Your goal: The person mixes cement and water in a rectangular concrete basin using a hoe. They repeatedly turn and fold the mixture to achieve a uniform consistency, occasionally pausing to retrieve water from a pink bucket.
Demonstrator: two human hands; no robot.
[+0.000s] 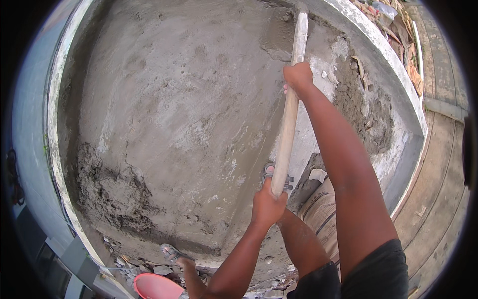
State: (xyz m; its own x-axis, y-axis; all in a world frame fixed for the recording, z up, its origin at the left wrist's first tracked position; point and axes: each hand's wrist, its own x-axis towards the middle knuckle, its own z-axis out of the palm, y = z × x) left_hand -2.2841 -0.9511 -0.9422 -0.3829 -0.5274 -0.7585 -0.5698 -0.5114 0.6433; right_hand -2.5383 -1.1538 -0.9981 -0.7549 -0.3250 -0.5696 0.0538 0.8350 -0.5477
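A long wooden-handled hoe (287,134) slants from near my body up to the far edge of the walled floor. My left hand (269,203) is wrapped round the near end of its handle. Farther up, my right hand (298,79) grips the same handle, arm stretched forward. The hoe's mud-coated blade (279,34) lies at the far end, against wet grey mortar (174,109) that covers most of the floor. Part of the blade blends into the mortar, so its lower edge is hard to make out.
Low concrete walls (64,149) enclose the mortar. A rough mortar heap (114,197) lies left; crumbly mortar (366,109) sits right. My sandalled feet (172,252) stand apart. Nearby are a brown sack (321,212), a pink basin (157,287) and rubble (162,270). Wooden planks (433,184) lie beyond the right wall.
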